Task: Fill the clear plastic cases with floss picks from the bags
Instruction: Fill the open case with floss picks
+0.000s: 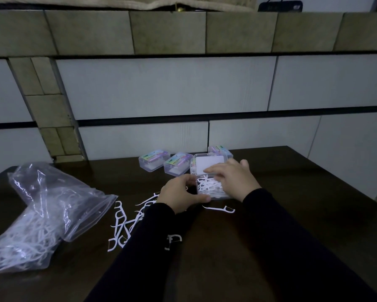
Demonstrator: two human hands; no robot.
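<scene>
White plastic floss picks (pixel 209 186) are lying heaped inside an open clear plastic case (pixel 211 194), just right of the frame's centre, on a dark brown wooden table (pixel 303 192). The case's hinged clear lid (pixel 209 165), with a white card showing through it, is standing open behind the heap.

The person's left hand (pixel 180 194) is gripping the case's left wall and near corner, fingers and thumb curled round it. The right hand (pixel 232 178) is resting over the heap from the right, fingers fairly straight and lying across the picks and the lid's lower edge; whether it is pinching any pick cannot be told. So the picks are sitting between the two hands, directly under the right fingers, beside the left thumb.

Risks, as judgement: the heap appears to be rising above the rim, so closing the lid could be trapping picks in the seam or flicking them out. One stray floss pick (pixel 219 208) is already lying on the table just in front of the case, and more loose floss picks (pixel 126 223) are scattered at lower left of centre, partly under the left sleeve, which could be sweeping them off.

At far left a crumpled clear plastic bag (pixel 41 216) is holding many more picks. Behind the open case, three closed clear cases with colourful labels (pixel 154 159) are standing in a row.
</scene>
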